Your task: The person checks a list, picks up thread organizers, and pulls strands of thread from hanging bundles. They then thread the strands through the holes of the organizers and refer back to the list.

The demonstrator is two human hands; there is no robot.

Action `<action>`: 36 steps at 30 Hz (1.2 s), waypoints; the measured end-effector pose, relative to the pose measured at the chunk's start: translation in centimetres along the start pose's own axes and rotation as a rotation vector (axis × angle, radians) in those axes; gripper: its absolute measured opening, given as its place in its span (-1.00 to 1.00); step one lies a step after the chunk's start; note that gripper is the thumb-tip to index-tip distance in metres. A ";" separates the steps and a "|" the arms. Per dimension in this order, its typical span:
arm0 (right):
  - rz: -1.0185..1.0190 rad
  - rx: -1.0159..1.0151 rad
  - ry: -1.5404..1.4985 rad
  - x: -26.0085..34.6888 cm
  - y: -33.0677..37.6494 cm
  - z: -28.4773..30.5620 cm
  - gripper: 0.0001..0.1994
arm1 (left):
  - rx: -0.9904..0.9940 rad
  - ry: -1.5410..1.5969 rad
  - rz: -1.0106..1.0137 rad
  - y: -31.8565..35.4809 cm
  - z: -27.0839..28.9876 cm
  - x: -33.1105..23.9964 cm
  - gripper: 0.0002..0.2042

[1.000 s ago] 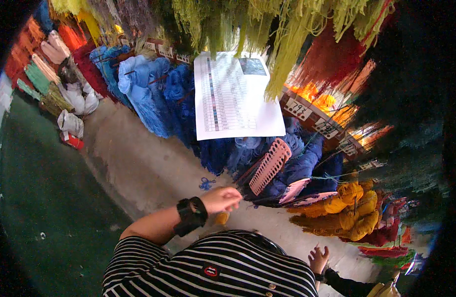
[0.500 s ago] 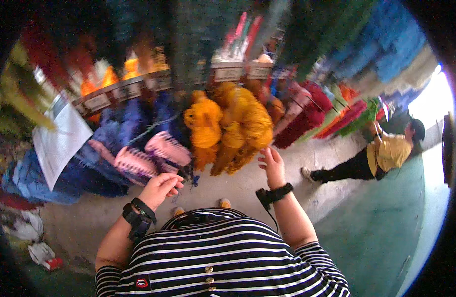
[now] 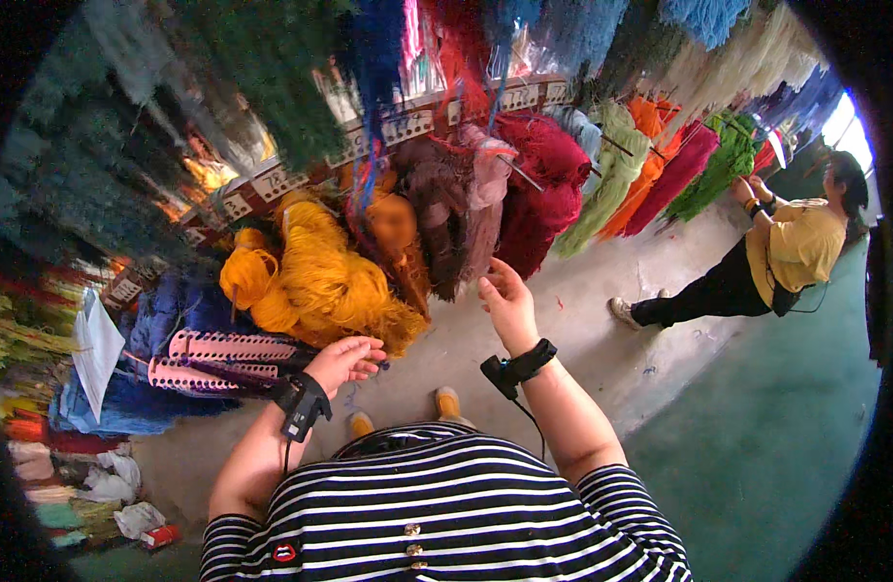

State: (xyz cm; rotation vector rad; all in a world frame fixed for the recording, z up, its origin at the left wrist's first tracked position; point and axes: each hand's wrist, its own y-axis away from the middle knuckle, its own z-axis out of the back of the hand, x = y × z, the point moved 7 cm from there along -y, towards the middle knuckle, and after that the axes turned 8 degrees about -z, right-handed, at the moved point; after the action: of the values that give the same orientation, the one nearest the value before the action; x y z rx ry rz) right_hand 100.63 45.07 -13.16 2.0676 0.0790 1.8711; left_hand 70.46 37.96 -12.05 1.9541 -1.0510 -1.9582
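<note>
My left hand (image 3: 346,365) is in front of a thick golden-yellow yarn hank (image 3: 335,276), its fingers loosely stretched with nothing visible in them. Two pink perforated strips (image 3: 218,346) with dark purple thread lie beside it, against blue yarn (image 3: 141,335). My right hand (image 3: 507,303) is raised just below the tip of a dusty-pink hank (image 3: 482,199), thumb and fingers apart. Whether a fingertip touches that yarn I cannot tell. Between the hands hang brown-orange (image 3: 400,242) and dark mauve yarn (image 3: 437,209); a crimson hank (image 3: 538,184) is right of them.
A labelled rack rail (image 3: 393,131) runs above the hanks, with rods jutting outward. Green, orange and pink hanks (image 3: 626,160) continue right. A person in a yellow top (image 3: 795,242) stands there by the yarn. A white sheet (image 3: 95,354) and plastic bags (image 3: 116,475) are at left.
My view has swung to the right along the rack, so the yellow yarn and pink strips shift left. Both hands stay raised; the left fingers have loosened from a closer curl.
</note>
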 end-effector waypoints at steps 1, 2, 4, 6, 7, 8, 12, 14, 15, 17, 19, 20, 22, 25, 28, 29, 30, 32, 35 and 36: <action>-0.007 0.006 -0.011 -0.3 -0.9 0.7 -0.57 | -0.009 0.001 0.015 -0.6 -0.7 0.2 -0.70; 0.010 0.012 0.013 -0.3 -1.7 1.2 -0.57 | 0.000 -0.001 0.025 -1.1 -1.7 0.5 -0.70; 0.020 0.029 0.027 -0.6 -3.5 2.0 -0.56 | 0.015 -0.001 0.033 -2.2 -3.9 0.1 -0.70; 0.212 -0.026 0.181 0.8 -5.6 3.0 -0.52 | 0.035 -0.002 0.040 -3.1 -5.9 -0.8 -0.70; 0.208 -0.017 0.170 1.6 -6.6 2.9 -0.52 | 0.022 -0.008 0.045 -3.7 -6.5 -1.4 -0.70; 0.278 -0.065 0.217 2.9 -7.4 3.1 -0.49 | 0.022 0.009 0.021 -4.3 -7.2 -2.1 -0.70; 0.395 -0.118 0.223 4.5 -12.5 3.7 -0.49 | 0.074 -0.044 -0.064 -7.6 -11.4 -5.9 -0.70; 0.315 -0.039 0.347 4.2 -13.3 2.7 -0.63 | 0.105 -0.133 -0.140 -9.1 -14.0 -9.1 -0.70; 0.349 -0.052 0.467 5.0 -11.9 1.2 -0.70 | 0.095 -0.140 -0.128 -9.8 -14.6 -10.1 -0.70; 0.295 0.010 -0.003 0.2 -11.8 0.4 -0.59 | 0.105 -0.030 -0.373 -12.0 -17.3 -13.9 -0.67; 0.616 0.130 0.349 3.7 -8.5 -1.3 -0.38 | 0.078 -0.073 -0.461 -14.4 -16.7 -15.2 -0.62; 0.303 0.259 -0.054 0.8 -10.0 -2.0 -0.44 | 0.048 -0.165 -0.440 -15.4 -16.3 -15.6 -0.61; 0.460 0.081 0.079 2.9 -10.0 -0.3 -0.67 | 0.043 -0.198 -0.457 -17.1 -16.1 -16.8 -0.52; 0.273 0.023 0.189 2.2 -13.3 3.1 -0.63 | -0.006 -0.122 -0.434 -18.6 -16.4 -17.3 -0.45; 0.241 -0.288 0.074 2.0 -17.0 6.8 -0.75 | -0.021 -0.038 -0.358 -19.6 -17.0 -17.4 -0.41; 0.333 -0.359 0.197 1.6 -18.3 7.5 -0.76 | 0.013 -0.043 -0.331 -20.1 -17.8 -17.3 -0.41; 0.331 -0.355 0.187 1.4 -19.1 7.3 -0.76 | -0.001 -0.074 -0.346 -20.2 -17.7 -17.2 -0.42; 0.474 -0.375 0.417 1.7 -20.0 6.2 -0.75 | 0.004 -0.126 -0.362 -20.5 -17.7 -17.1 -0.42; 0.209 -0.239 -0.269 -2.9 -22.3 6.7 -0.75 | 0.006 -0.145 -0.364 -21.2 -18.4 -17.2 -0.46; 0.108 -0.213 -0.369 -3.5 -22.5 6.5 -0.75 | -0.010 -0.133 -0.332 -21.4 -18.2 -17.1 -0.48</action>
State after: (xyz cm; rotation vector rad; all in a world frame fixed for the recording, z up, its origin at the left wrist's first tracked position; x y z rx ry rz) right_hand 110.81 63.82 -23.50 2.2591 -0.3147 1.4489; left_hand 96.85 57.29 -8.78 2.1317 -0.7802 -2.2847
